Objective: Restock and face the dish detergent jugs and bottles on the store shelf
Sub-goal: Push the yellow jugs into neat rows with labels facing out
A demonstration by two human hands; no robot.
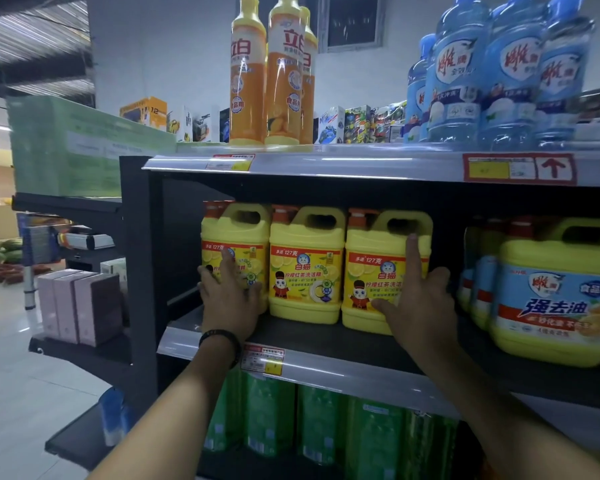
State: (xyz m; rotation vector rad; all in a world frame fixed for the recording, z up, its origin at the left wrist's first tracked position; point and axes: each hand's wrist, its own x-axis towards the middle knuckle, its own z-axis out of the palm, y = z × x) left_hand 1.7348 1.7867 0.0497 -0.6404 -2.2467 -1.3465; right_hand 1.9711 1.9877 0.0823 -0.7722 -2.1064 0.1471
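Yellow plastic jugs with orange caps are lined up three abreast on the middle shelf (326,336) of a dark store rack, all upright with labels facing outward. The left jug (238,251) is contacted by the left hand (230,299), which is laid flat against its label; the fingers (227,261) are spread apart and pressed on the jug front, not closed around it. A dark band (222,337) is worn on the left wrist. The middle jug (307,265) stands free, touching or just beside its neighbours. The right jug (378,268) is contacted by the right hand (421,306): the index finger is extended upward along the front toward the handle opening, the thumb lies across the lower label, and the remaining fingers are wrapped around the jug's right side. The hand is therefore open against the jug rather than clamped on it.

To the right, well apart on the same shelf, a yellow jug with a blue label (558,292) is placed nearer the shelf edge, with similar jugs behind it. On the top shelf, orange bottles (274,74) stand above the left jugs and blue bottles (499,71) further right. Green bottles (319,424) are stored on the shelf below.
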